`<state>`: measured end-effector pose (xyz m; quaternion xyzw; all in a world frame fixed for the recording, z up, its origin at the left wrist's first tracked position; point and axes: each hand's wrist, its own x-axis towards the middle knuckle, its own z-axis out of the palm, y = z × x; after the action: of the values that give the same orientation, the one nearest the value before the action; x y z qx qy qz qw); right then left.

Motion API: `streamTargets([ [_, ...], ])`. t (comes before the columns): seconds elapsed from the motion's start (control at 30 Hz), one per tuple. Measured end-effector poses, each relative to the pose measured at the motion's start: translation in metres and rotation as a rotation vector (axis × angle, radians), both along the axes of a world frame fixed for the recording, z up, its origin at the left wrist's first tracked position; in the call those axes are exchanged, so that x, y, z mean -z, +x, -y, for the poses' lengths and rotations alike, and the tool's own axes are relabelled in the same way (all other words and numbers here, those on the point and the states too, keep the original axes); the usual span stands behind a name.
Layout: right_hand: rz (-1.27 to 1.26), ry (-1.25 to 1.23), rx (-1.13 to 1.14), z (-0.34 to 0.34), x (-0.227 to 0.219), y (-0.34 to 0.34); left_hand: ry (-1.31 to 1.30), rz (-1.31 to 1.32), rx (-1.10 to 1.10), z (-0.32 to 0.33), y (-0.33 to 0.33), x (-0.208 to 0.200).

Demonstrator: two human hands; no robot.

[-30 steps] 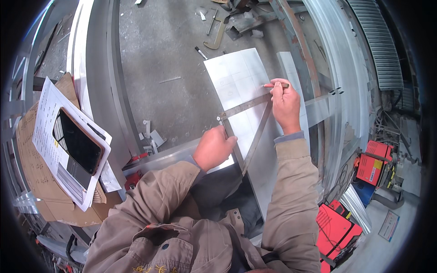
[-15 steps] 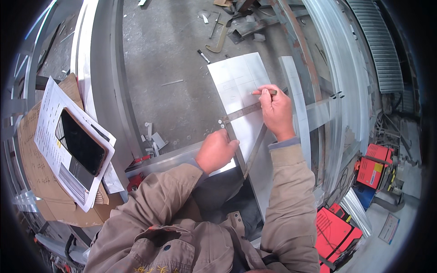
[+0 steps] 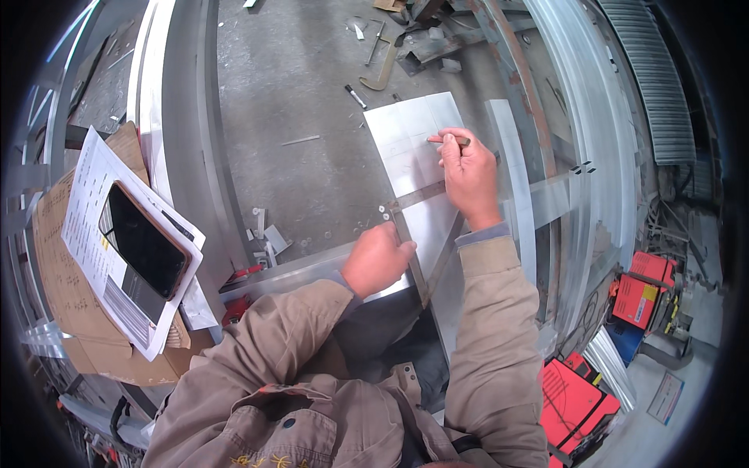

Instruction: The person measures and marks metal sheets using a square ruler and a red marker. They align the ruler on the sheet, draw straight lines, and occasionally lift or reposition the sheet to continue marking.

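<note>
My right hand (image 3: 471,181) pinches a short pencil (image 3: 463,142) above a pale flat metal sheet (image 3: 399,139) marked with thin lines. On that sheet lies a rusty triangular metal square (image 3: 421,195), its bars reaching from the left edge under my right hand and back toward me. My left hand (image 3: 378,260) is closed at the left side of the square, fingers curled on its edge; the fingertips are partly hidden. A narrow pale metal strip (image 3: 511,160) runs just right of my right hand.
On the left, a phone (image 3: 144,234) and printed papers (image 3: 82,214) rest on cardboard (image 3: 58,277). Metal beams (image 3: 211,156) flank the work. A marker (image 3: 356,97), a hooked metal piece (image 3: 382,74) and scraps lie on the floor. Red machines (image 3: 573,405) stand at lower right.
My right hand has moved slightly up along the sheet with the pencil, away from the square's cross bar. My left hand stays at the square; the whole view has shifted a little.
</note>
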<state>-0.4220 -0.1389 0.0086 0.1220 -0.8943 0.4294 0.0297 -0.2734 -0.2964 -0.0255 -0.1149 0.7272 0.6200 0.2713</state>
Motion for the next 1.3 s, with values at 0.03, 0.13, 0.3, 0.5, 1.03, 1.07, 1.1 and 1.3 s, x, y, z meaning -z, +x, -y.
streamTargets([
  [0.03,0.000,0.015,0.005,0.000,0.000,-0.001,-0.004,-0.005,-0.001,-0.001,0.001,0.002],
  [0.13,-0.009,0.046,0.015,0.000,0.000,-0.004,-0.003,-0.001,0.004,0.000,0.000,0.000],
  [0.3,0.070,0.008,-0.003,-0.004,-0.006,-0.006,0.013,-0.002,-0.003,-0.001,0.001,0.003],
  [0.5,0.081,-0.004,0.017,-0.005,0.000,-0.008,0.006,-0.019,-0.009,-0.001,0.002,0.005],
  [1.03,-0.027,0.111,0.049,0.006,0.000,-0.015,0.014,-0.012,-0.023,-0.001,0.002,0.003],
  [1.07,-0.021,0.096,0.094,0.002,0.001,-0.016,0.020,-0.008,-0.025,-0.001,0.002,0.003],
  [1.1,-0.016,0.082,0.139,-0.002,0.002,-0.018,0.019,-0.006,-0.023,-0.001,0.002,0.003],
  [1.3,-0.077,0.240,0.191,-0.020,0.015,-0.030,0.010,-0.007,-0.032,-0.002,0.002,0.004],
])
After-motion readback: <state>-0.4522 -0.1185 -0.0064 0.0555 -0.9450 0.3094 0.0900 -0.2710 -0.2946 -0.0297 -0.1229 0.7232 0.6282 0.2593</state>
